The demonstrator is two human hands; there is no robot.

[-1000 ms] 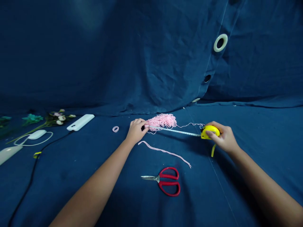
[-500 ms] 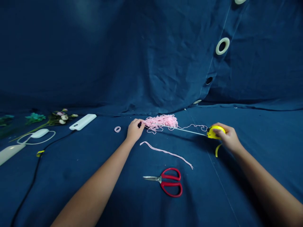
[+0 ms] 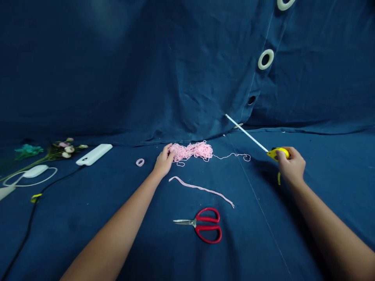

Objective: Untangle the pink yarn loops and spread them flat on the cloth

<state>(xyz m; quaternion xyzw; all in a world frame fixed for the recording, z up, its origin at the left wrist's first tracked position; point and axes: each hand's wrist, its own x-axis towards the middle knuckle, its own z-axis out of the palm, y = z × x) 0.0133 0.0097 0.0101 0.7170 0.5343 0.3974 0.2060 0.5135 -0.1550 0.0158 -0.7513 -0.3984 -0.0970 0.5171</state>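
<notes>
A loose bundle of pink yarn (image 3: 202,150), narrowed in its middle, lies on the blue cloth with one thin strand trailing to the right. My left hand (image 3: 164,159) is closed on the bundle's left end; its fingertips are partly hidden by the yarn. In my right hand (image 3: 291,164) is a yellow tape measure (image 3: 274,153), held above the cloth. Its white blade (image 3: 247,134) sticks out up and to the left, its end free in the air. A short length of pink yarn strands (image 3: 202,188) lies nearer me, with red-handled scissors (image 3: 195,223) below it, blades pointing left.
Left of the bundle lies a small pink yarn ring (image 3: 140,162). Farther left are a white device (image 3: 94,154) with a black cable (image 3: 31,218), artificial flowers (image 3: 66,150) and a white object with a looped cord (image 3: 35,171). A blue curtain (image 3: 175,78) with ring eyelets hangs behind.
The tape blade has come away from the yarn and now points up-left. My right hand has lifted the tape measure to the right. My left hand stays at the bundle's left end.
</notes>
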